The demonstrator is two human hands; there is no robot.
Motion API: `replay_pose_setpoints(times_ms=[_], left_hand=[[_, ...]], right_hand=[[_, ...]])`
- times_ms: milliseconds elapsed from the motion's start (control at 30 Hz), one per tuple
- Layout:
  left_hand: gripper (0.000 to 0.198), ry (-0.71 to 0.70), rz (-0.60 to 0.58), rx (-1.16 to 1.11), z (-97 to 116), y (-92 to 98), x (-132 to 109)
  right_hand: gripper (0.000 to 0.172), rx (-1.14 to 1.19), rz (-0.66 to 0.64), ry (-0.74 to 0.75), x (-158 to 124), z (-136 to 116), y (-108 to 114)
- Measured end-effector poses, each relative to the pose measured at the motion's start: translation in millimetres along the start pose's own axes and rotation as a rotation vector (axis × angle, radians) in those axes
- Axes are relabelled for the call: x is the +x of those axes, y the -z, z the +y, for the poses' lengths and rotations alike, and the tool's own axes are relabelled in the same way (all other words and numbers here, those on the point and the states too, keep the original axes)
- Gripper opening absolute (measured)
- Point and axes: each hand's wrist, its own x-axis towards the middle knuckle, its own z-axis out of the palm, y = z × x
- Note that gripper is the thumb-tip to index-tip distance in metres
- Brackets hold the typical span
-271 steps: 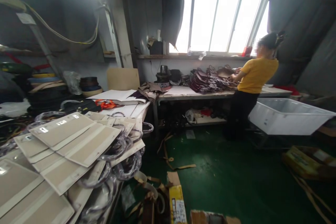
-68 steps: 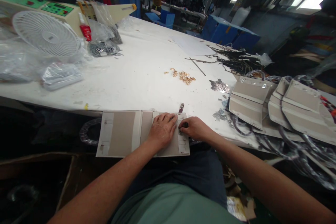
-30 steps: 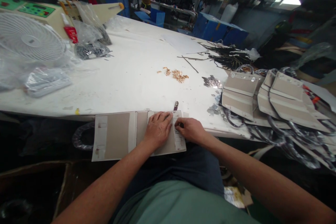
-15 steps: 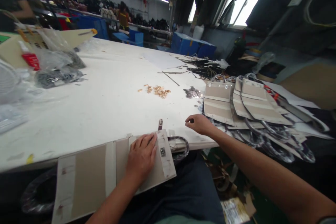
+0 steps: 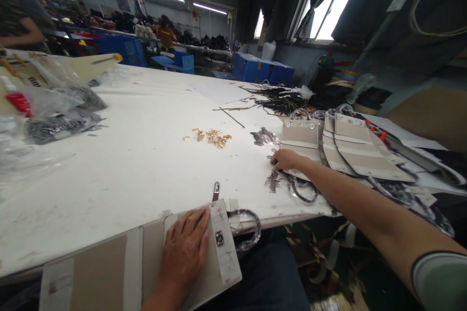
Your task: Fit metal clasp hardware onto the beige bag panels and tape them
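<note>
My left hand (image 5: 186,248) lies flat, fingers stretched out, on a beige unfolded bag panel (image 5: 105,267) at the table's front edge. Near its right end the panel has a small dark metal plate (image 5: 219,238). A short strap with a metal fitting (image 5: 216,191) sticks out past its far edge, and a plastic-wrapped handle (image 5: 251,221) loops out on the right. My right hand (image 5: 286,159) reaches down to the tabletop beside small flat metal plates (image 5: 273,181). Its fingers are curled together; whatever is between the fingertips is hidden.
A pile of gold-coloured fittings (image 5: 218,138) lies mid-table, with grey metal plates (image 5: 264,136) to its right. Beige bag panels (image 5: 365,148) are stacked at the right, dark strips (image 5: 280,99) behind. Plastic bags (image 5: 62,116) stand left. Other people are in the background.
My right hand has moved right and down to the small metal plates by the stacked panels. My left hand stays on the panel. The view has shifted slightly.
</note>
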Motion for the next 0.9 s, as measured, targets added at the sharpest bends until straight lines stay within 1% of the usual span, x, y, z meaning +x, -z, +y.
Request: replay_pose_setpoints(times_ms=[233,633,900], left_hand=[[0.047,-0.006,-0.005,0.008,-1.4,-3.3,2.1],[0.045,0.015,-0.022,-0.011,1.0,-0.3,1.7],[0.044,0.019,-0.022,-0.001,1.7,-0.5,1.2]], right_hand=[[0.038,0.031,0.031,0.118,-12.9,5.8,-14.2],[0.029,0.057,0.045,0.111,-23.8,3.6,-13.6],[0.024,-0.018,0.036,0.153,-38.9,0.4,-20.2]])
